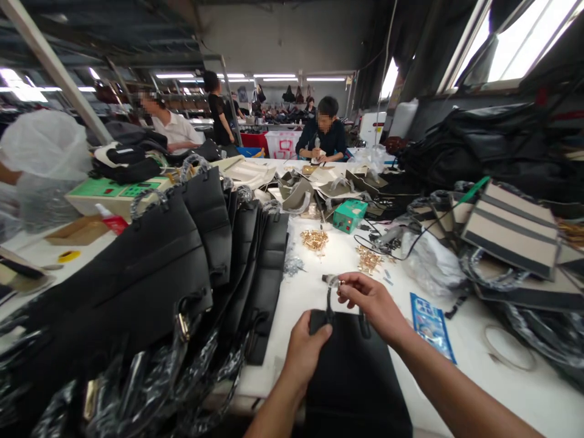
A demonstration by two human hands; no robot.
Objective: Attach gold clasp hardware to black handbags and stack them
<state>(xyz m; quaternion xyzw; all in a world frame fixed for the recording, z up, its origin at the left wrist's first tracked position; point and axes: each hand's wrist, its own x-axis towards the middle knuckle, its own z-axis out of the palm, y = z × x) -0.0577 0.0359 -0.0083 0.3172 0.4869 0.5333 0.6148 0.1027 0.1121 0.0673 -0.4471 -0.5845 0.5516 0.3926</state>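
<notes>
Gripping smooth black panel with left fingers. Pinching small shiny piece beside its slim strap with right fingers.

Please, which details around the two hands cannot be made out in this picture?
In the head view:
Shiny piece at the right hand: too small to identify.
Black panel: lower end cut off by the bottom edge.
Blue packet: print too blurred to read.
</notes>
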